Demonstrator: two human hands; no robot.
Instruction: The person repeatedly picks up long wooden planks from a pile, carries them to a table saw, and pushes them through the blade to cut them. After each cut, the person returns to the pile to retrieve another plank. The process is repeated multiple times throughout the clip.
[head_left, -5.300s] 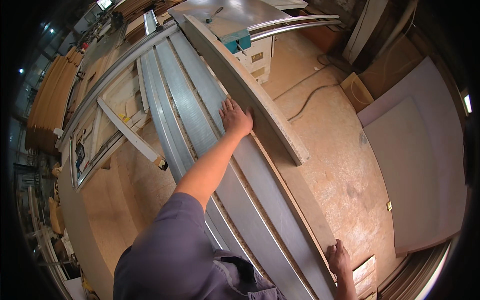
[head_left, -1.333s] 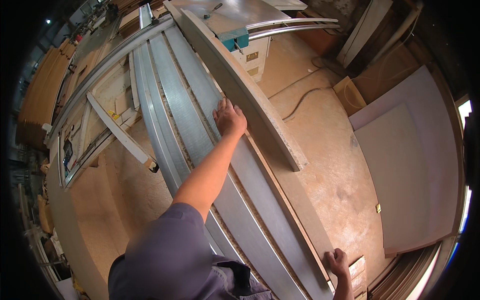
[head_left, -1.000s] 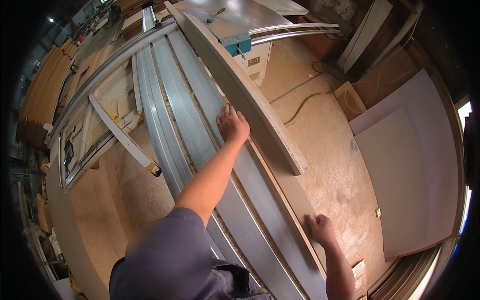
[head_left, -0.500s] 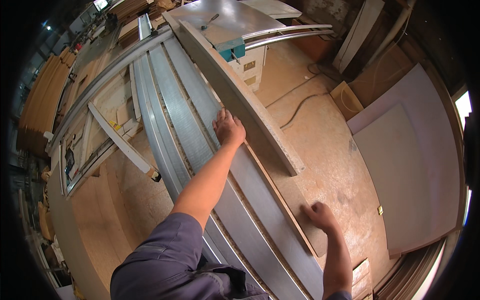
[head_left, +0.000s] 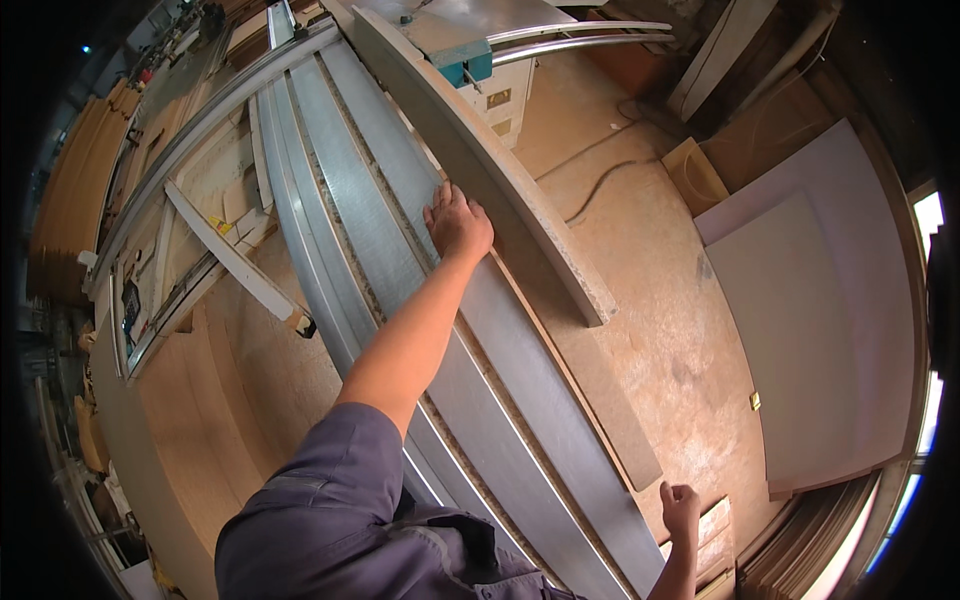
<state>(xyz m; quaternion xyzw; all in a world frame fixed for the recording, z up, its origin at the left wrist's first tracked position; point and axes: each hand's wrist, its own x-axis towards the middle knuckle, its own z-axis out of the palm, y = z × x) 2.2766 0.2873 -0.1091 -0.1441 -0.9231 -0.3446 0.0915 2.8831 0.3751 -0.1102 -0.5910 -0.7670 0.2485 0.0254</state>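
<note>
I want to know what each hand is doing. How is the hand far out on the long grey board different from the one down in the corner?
The left hand lies flat, fingers spread, on the grey board near its far end. The right hand is curled, close to the body, at the board's near edge. The left arm is stretched far out; the right shows only hand and wrist. Both are bare and at the same board.

The person wore a dark blue-grey work shirt with a short sleeve [head_left: 310, 490] ending above the elbow and a folded collar [head_left: 450, 530]; both forearms were bare, and the left hand [head_left: 458, 222] and right hand [head_left: 680, 505] were ungloved
</note>
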